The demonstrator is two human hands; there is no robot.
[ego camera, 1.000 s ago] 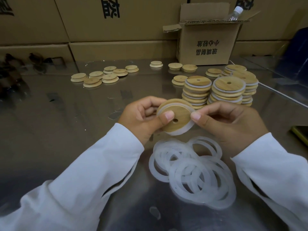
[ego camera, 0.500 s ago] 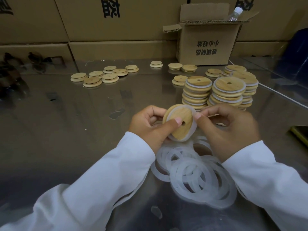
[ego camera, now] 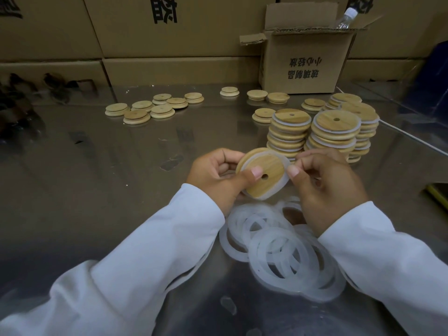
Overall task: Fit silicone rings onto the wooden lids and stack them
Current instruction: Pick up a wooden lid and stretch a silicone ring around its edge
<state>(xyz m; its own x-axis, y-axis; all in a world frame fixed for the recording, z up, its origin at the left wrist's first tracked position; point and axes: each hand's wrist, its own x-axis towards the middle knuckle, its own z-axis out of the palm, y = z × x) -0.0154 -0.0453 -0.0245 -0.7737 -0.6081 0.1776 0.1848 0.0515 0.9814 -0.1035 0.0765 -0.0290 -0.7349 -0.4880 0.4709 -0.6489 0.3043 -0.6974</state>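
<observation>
Between both hands, left hand [ego camera: 215, 175] and right hand [ego camera: 327, 185] pinch the wooden lid [ego camera: 263, 174], its ring seemingly seated.

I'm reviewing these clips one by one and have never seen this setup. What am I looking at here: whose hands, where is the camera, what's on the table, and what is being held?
There is no machine: a person in white sleeves works bare-handed. The single picture comes from a camera worn on the head, looking forward and down.

The left hand and right hand together hold one round wooden lid with a small hole, a whitish silicone ring showing around its edge.

On the shiny table, loose rings lie in a pile just below the hands. Behind the hands stand stacks of finished lids. Farther back lie scattered bare lids, then an open cardboard box with a plastic bottle poking out, before a wall of cartons.
</observation>
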